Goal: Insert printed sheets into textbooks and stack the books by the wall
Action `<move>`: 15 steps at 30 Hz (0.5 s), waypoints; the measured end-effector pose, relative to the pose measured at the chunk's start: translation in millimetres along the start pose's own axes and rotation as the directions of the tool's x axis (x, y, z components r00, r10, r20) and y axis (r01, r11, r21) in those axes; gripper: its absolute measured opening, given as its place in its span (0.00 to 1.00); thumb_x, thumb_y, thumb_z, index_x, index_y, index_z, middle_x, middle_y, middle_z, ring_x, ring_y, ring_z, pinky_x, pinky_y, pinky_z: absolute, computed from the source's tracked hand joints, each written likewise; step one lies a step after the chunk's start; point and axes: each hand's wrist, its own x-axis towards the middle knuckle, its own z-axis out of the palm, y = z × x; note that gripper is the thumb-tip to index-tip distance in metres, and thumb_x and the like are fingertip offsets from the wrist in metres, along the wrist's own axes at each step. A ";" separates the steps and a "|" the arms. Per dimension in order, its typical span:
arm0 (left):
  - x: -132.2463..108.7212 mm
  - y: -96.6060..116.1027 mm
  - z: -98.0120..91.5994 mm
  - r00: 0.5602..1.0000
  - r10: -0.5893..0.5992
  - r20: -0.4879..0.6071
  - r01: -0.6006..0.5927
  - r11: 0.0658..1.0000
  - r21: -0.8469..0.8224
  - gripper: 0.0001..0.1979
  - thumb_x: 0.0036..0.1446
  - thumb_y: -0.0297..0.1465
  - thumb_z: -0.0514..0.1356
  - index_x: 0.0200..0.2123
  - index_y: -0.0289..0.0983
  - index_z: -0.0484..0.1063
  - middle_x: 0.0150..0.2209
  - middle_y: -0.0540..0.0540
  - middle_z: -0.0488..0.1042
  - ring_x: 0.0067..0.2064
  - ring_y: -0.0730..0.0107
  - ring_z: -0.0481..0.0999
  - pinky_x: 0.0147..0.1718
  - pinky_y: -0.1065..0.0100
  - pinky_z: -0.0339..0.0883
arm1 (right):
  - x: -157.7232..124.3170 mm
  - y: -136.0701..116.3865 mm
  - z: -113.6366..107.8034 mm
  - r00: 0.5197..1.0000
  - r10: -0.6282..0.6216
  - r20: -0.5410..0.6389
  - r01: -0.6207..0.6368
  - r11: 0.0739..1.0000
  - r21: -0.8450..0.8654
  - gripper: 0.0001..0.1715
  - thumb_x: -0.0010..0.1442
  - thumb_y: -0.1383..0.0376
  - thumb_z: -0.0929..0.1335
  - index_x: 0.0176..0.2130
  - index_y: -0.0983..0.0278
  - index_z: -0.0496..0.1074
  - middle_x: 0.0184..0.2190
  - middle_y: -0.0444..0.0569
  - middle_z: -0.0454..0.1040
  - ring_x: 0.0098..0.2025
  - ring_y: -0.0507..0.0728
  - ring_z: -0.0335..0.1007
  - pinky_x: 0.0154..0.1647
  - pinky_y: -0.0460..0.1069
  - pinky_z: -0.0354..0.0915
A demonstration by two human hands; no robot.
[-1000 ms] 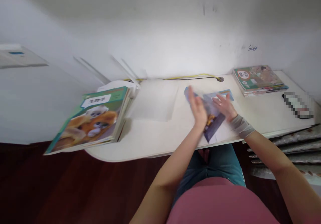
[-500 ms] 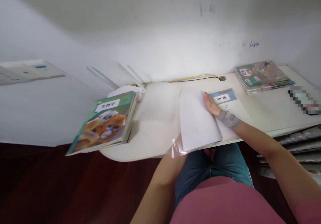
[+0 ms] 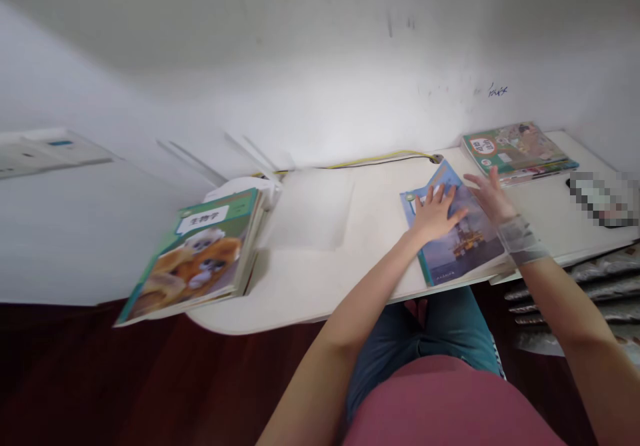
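A blue physics book [image 3: 467, 243] lies closed on the white desk [image 3: 300, 279], its cover showing an oil rig at sea. My left hand [image 3: 436, 214] rests flat on the upper part of that cover with its fingers spread, hiding most of the title label. Over the book's right edge is my right hand [image 3: 490, 196], slightly blurred, its fingers apart and nothing in them. Clear film shows around my right wrist. Left of the book, a translucent sheet [image 3: 313, 209] lies on the desk.
A stack of books topped by a green biology book [image 3: 200, 253] sits at the desk's left end. Another book stack [image 3: 520, 149] is at the back right, beside a pixelated phone [image 3: 600, 199]. A yellow cable [image 3: 370, 159] runs along the wall.
The physics book's cover, earlier folded open with its white inner side up, is now closed. My left hand has come from beneath it onto the cover; my right hand has moved right, off the book's page.
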 end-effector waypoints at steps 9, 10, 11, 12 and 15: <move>39.6 -56.5 3.0 0.995 -0.087 -0.047 0.096 0.964 0.247 0.34 0.61 0.49 0.46 0.64 0.35 0.52 0.64 0.36 0.54 0.63 0.48 0.56 0.58 0.51 0.51 | -46.6 37.8 -47.3 0.988 0.152 -0.023 -0.145 0.875 -0.462 0.37 0.52 0.66 0.68 0.59 0.69 0.56 0.29 0.47 0.75 0.28 0.53 0.69 0.31 0.48 0.65; 38.6 -63.7 0.2 0.992 -0.107 -0.060 0.118 0.963 0.242 0.33 0.61 0.47 0.47 0.63 0.34 0.53 0.62 0.35 0.59 0.60 0.51 0.60 0.57 0.55 0.55 | -44.3 39.3 -45.5 0.992 0.117 -0.043 -0.120 0.807 -0.578 0.37 0.52 0.68 0.67 0.60 0.70 0.56 0.29 0.47 0.75 0.28 0.54 0.70 0.32 0.49 0.65; 35.1 -69.3 -2.8 0.990 -0.119 -0.072 0.133 0.960 0.245 0.32 0.61 0.46 0.49 0.62 0.33 0.55 0.60 0.35 0.62 0.58 0.52 0.63 0.55 0.58 0.57 | -40.6 39.3 -43.1 0.996 0.075 -0.052 -0.090 0.729 -0.679 0.36 0.52 0.69 0.67 0.60 0.70 0.56 0.30 0.48 0.76 0.31 0.55 0.71 0.34 0.49 0.65; 29.0 -73.6 -6.1 0.988 -0.129 -0.084 0.147 0.955 0.257 0.31 0.61 0.45 0.50 0.62 0.34 0.56 0.58 0.35 0.64 0.57 0.53 0.65 0.53 0.60 0.59 | -35.7 37.8 -40.1 0.998 0.039 -0.049 -0.062 0.646 -0.761 0.36 0.52 0.71 0.66 0.60 0.70 0.56 0.31 0.49 0.76 0.33 0.56 0.72 0.37 0.49 0.65; -1.3 -84.6 -19.7 0.977 -0.195 -0.087 0.212 0.924 0.319 0.30 0.59 0.46 0.51 0.61 0.36 0.57 0.54 0.35 0.68 0.53 0.51 0.68 0.47 0.60 0.62 | -14.9 26.2 -27.3 1.000 0.007 0.007 0.003 0.444 -0.896 0.33 0.53 0.74 0.65 0.59 0.69 0.59 0.34 0.51 0.77 0.37 0.57 0.72 0.40 0.49 0.64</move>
